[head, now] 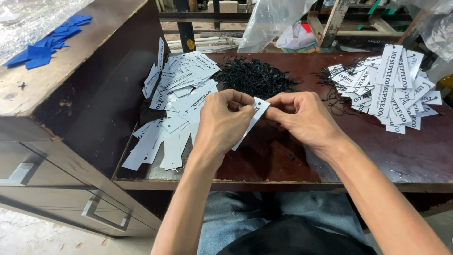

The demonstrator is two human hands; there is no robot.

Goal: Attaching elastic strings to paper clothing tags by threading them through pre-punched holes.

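Observation:
My left hand (222,123) and my right hand (302,115) meet over the middle of a dark red-brown table (283,160). Together they pinch one white paper tag (256,109) with a small punched hole near its top end. The fingertips of both hands touch at that end. A heap of short black strings (255,75) lies just beyond the hands. Left of the hands spreads a pile of white tags without strings (177,104). At the far right lies a pile of white tags with black strings attached (389,89).
A taller wooden cabinet (56,71) stands to the left, with blue flat pieces (47,45) on top and drawers with metal handles (106,212) below. Clear plastic bags (271,21) and wooden frames stand behind the table. My knees sit under the table's front edge.

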